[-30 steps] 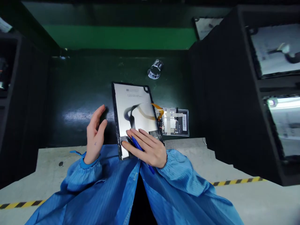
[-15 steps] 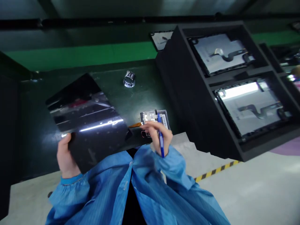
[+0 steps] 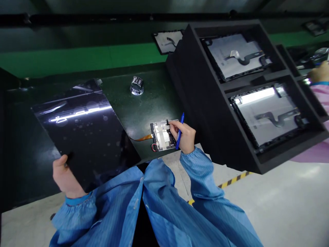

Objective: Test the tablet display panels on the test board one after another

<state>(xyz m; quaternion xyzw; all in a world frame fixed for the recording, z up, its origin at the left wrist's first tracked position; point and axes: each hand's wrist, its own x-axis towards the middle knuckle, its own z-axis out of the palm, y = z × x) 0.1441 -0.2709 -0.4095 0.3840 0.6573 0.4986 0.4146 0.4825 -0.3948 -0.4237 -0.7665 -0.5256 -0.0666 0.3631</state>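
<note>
Screen panel [image 3: 82,130] has flipped glass-up, left hand [image 3: 67,176] gripping its edge; right hand [image 3: 183,137] pinches pen [image 3: 181,120] just beside board [image 3: 163,136].

Tablet panel [image 3: 77,127] flipped glass-up, right hand [image 3: 183,137] with pen [image 3: 179,137] at circuit board [image 3: 161,137] — co-worker's hand [image 3: 319,72] appeared

Black foam rack [image 3: 205,113] on the right, two tiers, one silver-backed tablet panel [image 3: 232,56] in the far slot, another [image 3: 264,116] in the near slot. Dark green workbench [image 3: 151,97] mid-scene, chrome cylinder [image 3: 136,85] upright on it. Third panel [image 3: 167,41] beyond the rack, far side. Co-worker's hand [image 3: 318,73] and pink sleeve [image 3: 321,99] at far right. Yellow-black hazard tape [image 3: 235,180] on pale floor [image 3: 269,206], near right.
</note>
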